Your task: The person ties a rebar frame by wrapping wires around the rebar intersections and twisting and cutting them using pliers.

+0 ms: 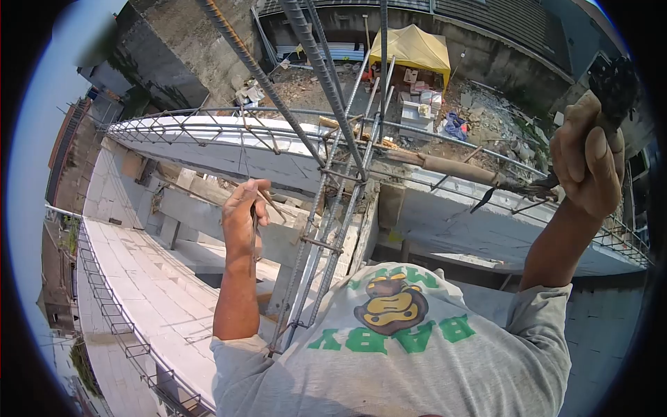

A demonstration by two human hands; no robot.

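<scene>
My left hand (244, 217) is raised on the left, its fingers closed on a few thin dark wires (253, 247) that hang below the fist. One fine strand seems to rise above the fingertips toward the rebar cage. High on the right, my right hand (589, 156) is pinched around a dark, ragged black bundle (615, 87); its exact kind is unclear against the dark edge. Between the hands stands a rebar column cage (326, 236) with square ties. Thick ribbed rebars (299, 76) lean up from it. Horizontal rebars (458, 142) run rightward, near my right hand.
White block walls (153, 278) curve around me, topped with rebar cages (114, 326). A brownish pole (458, 168) lies along the right wall, with a black strip (483, 199) hanging beside it. Far below are a yellow canopy (413, 48), stacked boxes (420, 104) and rubble (486, 125).
</scene>
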